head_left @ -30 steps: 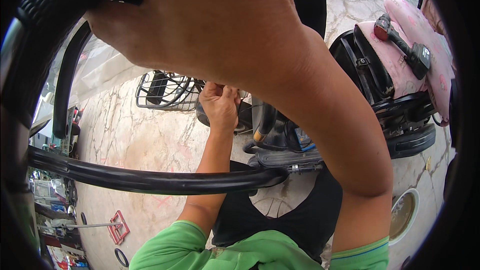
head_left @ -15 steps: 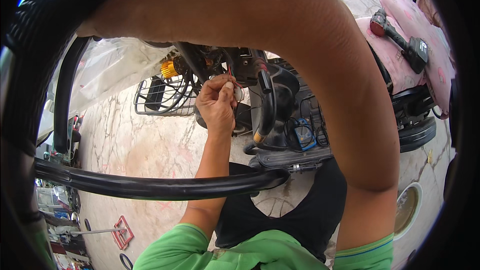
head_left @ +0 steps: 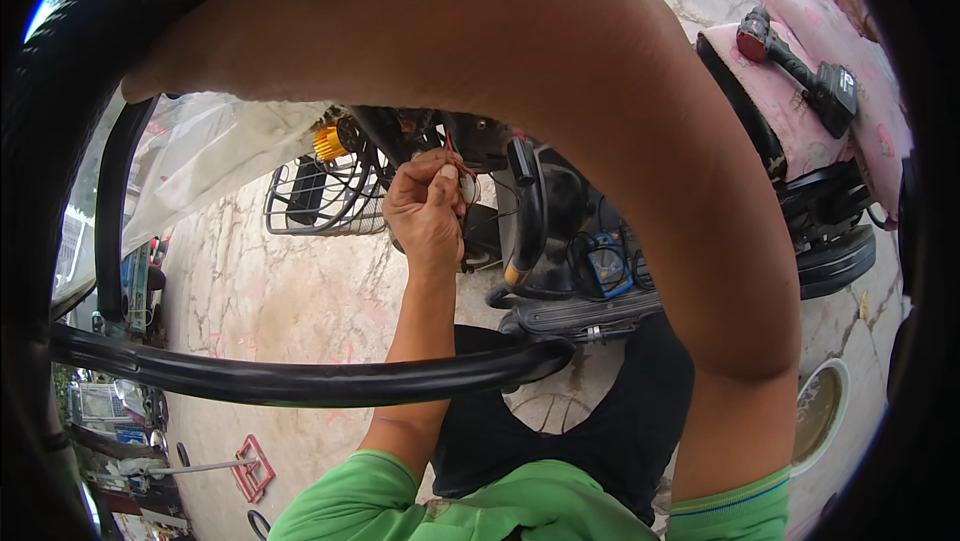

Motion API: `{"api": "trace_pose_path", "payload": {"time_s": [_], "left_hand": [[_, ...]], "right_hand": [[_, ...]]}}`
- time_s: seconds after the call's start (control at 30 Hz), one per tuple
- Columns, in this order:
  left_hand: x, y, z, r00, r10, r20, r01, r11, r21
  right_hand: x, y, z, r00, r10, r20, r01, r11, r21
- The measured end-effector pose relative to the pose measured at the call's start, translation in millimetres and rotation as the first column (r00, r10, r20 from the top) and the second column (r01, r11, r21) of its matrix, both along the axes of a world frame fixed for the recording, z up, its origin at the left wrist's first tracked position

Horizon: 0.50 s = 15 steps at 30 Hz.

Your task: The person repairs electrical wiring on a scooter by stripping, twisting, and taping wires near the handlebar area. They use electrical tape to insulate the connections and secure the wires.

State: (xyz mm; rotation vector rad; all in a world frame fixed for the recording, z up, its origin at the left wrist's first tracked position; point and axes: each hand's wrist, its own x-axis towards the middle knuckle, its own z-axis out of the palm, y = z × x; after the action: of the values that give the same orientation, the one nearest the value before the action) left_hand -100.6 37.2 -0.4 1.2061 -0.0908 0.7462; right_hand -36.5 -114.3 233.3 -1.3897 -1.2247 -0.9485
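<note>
My left hand [head_left: 425, 203] is closed in a pinch on thin red wires [head_left: 450, 148] at the front of an electric scooter. A pale, rounded piece [head_left: 469, 187] hangs just beside its fingertips; I cannot make out what it is. My right arm reaches up and across the top of the view. At its end my right hand [head_left: 185, 46] lies against a thick black handlebar [head_left: 110, 6] with a ribbed grip. The fingers of that hand are hidden, so their hold does not show.
A black curved bar [head_left: 300, 376] crosses in front of my left forearm. A blue multimeter [head_left: 608, 266] lies on the scooter's footboard [head_left: 590, 313]. A cordless power tool [head_left: 800, 76] rests on the pink seat cover [head_left: 790, 141]. A wire basket [head_left: 325, 206] and a water bucket [head_left: 822, 411] stand on the floor.
The handlebar, the black bar and my right hand have shifted slightly left in the view. My left hand has moved a little left, still pinching the red wires.
</note>
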Motion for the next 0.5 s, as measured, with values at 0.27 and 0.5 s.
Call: {"api": "trace_pose_path", "payload": {"time_s": [0.27, 0.5], "left_hand": [[2.6, -8.6, -6.7, 0.994, 0.036, 0.1, -0.039, 0.999, 0.03], [-2.4, 10.5, -12.7, 0.993, 0.112, -0.04, -0.112, 0.994, 0.013]], "right_hand": [[-12.3, -0.7, 3.9, 1.0, -0.006, 0.023, 0.005, 1.0, 0.01], [-6.2, 3.8, 5.3, 1.0, 0.012, 0.019, -0.013, 0.999, 0.05]]}}
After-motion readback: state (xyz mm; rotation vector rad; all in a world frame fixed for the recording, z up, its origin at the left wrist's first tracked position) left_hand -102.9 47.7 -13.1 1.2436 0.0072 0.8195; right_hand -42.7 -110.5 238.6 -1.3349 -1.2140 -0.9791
